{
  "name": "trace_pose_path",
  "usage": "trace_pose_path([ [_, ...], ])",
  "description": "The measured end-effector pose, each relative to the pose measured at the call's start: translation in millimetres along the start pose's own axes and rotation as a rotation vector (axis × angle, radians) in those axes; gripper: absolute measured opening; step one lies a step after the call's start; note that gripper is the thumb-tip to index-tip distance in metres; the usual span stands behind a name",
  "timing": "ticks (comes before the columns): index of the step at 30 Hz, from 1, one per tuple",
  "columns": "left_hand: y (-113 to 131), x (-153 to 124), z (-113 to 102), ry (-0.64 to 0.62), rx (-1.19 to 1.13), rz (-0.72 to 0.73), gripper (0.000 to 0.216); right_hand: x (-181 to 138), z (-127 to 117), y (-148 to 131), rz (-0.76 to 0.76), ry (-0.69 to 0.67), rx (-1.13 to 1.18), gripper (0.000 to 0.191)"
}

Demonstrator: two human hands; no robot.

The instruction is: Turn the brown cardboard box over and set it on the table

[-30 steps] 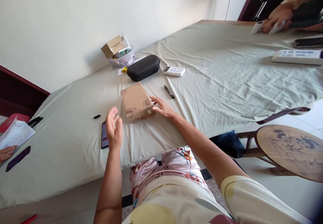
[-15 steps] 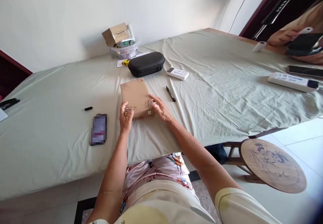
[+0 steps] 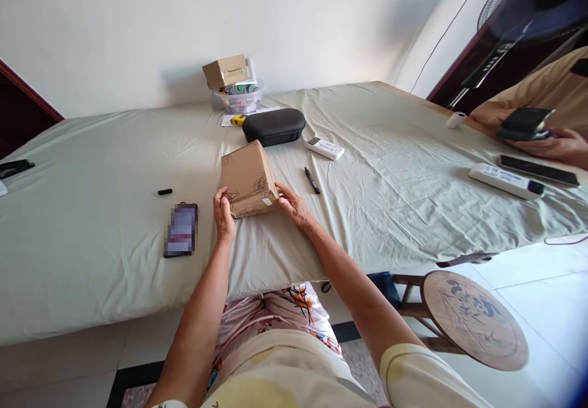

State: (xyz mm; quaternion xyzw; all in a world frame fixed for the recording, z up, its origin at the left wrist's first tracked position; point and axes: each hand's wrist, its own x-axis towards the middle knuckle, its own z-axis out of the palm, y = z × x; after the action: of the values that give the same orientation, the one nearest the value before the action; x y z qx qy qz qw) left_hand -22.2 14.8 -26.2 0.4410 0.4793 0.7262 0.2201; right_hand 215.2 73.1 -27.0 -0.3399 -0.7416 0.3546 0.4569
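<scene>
On the cloth (image 3: 114, 230), left fingers (image 3: 219, 196) and right fingers (image 3: 285, 190), partly spread, clasp the box (image 3: 243, 172), now tilted.

The single head-worn camera looks forward and down from close above the wearer's shirt (image 3: 275, 368), over the near edge of the cloth-covered table (image 3: 110, 249) and across to its far edge along the white wall (image 3: 138, 22); its wide view takes in the far right corner.

Cream short-sleeved shirt (image 3: 294, 359) – pale yellow patches (image 3: 257, 392); shiny pale pink bottoms (image 3: 243, 319) – orange-flowered print (image 3: 301, 302).
</scene>
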Motion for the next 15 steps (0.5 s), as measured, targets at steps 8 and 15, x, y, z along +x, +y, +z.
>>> trace_pose_path([
  [8, -2, -14, 13, -0.176, -0.174, -0.278, 0.051, -3, -7, -4, -0.075, 0.272, 0.146, 0.063],
  [15, -16, -19, 15, -0.108, 0.263, -0.07, 0.026, -3, -2, -1, 0.022, 0.209, 0.138, 0.058],
])
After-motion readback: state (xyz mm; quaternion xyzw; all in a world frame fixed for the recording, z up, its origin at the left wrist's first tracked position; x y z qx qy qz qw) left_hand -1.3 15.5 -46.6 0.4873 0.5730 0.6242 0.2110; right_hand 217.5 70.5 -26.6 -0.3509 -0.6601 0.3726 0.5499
